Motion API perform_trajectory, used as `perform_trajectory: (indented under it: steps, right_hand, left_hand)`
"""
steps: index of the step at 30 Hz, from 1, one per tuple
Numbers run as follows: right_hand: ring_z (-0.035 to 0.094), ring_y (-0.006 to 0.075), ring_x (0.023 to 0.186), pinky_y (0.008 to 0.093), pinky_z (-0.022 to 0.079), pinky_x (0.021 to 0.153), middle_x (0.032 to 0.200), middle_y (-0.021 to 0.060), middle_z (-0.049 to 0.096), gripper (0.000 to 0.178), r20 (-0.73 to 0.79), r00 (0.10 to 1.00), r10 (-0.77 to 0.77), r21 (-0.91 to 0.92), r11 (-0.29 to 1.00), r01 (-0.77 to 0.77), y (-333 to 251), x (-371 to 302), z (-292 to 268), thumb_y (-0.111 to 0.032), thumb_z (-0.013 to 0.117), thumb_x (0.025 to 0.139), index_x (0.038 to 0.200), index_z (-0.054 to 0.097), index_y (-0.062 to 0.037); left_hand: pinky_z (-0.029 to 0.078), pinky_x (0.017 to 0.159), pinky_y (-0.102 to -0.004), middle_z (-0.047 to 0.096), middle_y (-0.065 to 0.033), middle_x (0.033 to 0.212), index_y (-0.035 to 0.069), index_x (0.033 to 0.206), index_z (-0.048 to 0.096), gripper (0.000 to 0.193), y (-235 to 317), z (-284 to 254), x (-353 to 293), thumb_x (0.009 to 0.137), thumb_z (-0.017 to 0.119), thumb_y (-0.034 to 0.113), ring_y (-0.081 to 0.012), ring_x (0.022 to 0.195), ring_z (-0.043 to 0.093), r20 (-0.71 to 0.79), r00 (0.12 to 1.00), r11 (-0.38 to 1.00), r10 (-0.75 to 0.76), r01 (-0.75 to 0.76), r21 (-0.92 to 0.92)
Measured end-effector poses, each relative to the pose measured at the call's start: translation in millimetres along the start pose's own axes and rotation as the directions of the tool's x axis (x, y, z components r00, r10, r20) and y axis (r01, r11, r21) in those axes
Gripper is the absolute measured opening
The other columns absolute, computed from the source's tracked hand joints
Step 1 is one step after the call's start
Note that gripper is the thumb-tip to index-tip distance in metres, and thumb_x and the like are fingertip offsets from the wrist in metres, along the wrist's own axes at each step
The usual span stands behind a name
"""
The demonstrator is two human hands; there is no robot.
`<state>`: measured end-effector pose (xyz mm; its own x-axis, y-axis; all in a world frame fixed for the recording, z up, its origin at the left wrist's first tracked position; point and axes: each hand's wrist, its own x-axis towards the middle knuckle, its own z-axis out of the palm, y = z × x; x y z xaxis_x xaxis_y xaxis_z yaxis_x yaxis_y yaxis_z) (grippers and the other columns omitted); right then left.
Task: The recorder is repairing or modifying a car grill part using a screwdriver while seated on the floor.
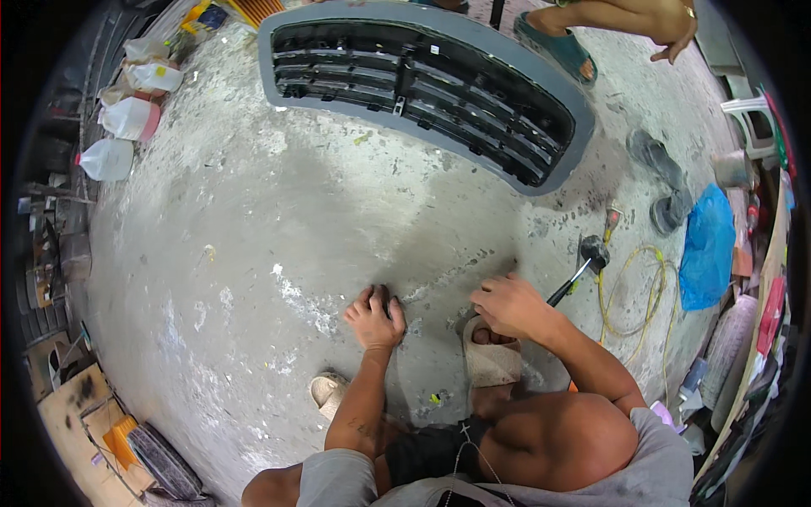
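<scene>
My left hand (374, 319) is low over the concrete floor, its fingers bent around a small dark shape; whether that is an object or shadow is unclear. To its right, my right hand (509, 306) hangs above my sandalled foot with loosely bent fingers and nothing visible in them. Just beyond that hand lies a tool with a black handle and metal shaft (569, 283), reaching toward a round black piece (594, 252). Farther off stands a grey-framed car grille (553, 173) with black slats, out of reach of both hands.
Another person's hand (673, 32) and green sandal (564, 49) are behind the grille. A yellow hose (629, 317), dark sandals (667, 211) and a blue plastic bag (708, 245) lie right. Plastic jugs (108, 159) line the left; a tire (162, 460) lies lower left.
</scene>
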<state>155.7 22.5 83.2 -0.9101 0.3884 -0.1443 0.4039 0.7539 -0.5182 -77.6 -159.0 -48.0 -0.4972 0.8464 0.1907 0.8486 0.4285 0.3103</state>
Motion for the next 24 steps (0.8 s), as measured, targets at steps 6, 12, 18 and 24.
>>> perform_trajectory:
  steps: [6,12,18,24]
  right_hand:
    - [0.064,0.0293,0.084,0.0425,0.046,0.074,0.084,0.0081,0.061,0.008,0.039,0.999,0.019,0.011,1.0,-0.02,-3.3,2.5,-0.2,-0.016,0.067,0.085,0.09,0.063,-0.0105]
    - [0.064,0.0302,0.083,0.043,0.045,0.073,0.083,0.0082,0.06,0.008,0.049,0.998,0.026,0.011,1.0,-0.027,-5.0,1.2,-1.8,-0.016,0.066,0.086,0.09,0.062,-0.0103]
    - [0.064,0.0311,0.083,0.0435,0.045,0.073,0.084,0.009,0.062,0.008,0.08,0.996,0.05,0.008,0.999,-0.051,-7.1,0.8,-5.3,-0.018,0.065,0.088,0.088,0.064,-0.0097]
    - [0.065,0.032,0.086,0.0436,0.046,0.076,0.086,0.0101,0.064,0.011,0.149,0.985,0.086,-0.007,0.996,-0.086,-8.0,2.9,-8.1,-0.019,0.064,0.089,0.09,0.066,-0.0088]
  left_hand:
    - [0.034,0.099,-0.0508,0.057,-0.0116,0.124,0.012,0.118,0.064,0.038,-0.9,-0.9,-1.3,0.085,0.065,0.03,-0.0344,0.109,0.049,-0.008,1.0,0.999,-0.01,0.009,-0.031]
    - [0.033,0.1,-0.0504,0.057,-0.0113,0.124,0.012,0.118,0.064,0.037,0.6,-0.9,-0.6,0.085,0.065,0.03,-0.0345,0.109,0.049,-0.001,1.0,0.999,-0.015,0.015,-0.044]
    - [0.033,0.1,-0.0503,0.057,-0.0117,0.124,0.012,0.118,0.064,0.038,0.1,-0.5,-0.9,0.086,0.064,0.031,-0.0343,0.109,0.049,0.013,1.0,0.999,-0.021,0.021,-0.038]
    - [0.033,0.1,-0.0504,0.057,-0.012,0.123,0.011,0.119,0.064,0.037,0.1,0.0,-0.9,0.087,0.063,0.031,-0.0339,0.109,0.049,0.012,1.0,0.999,-0.009,0.01,-0.033]
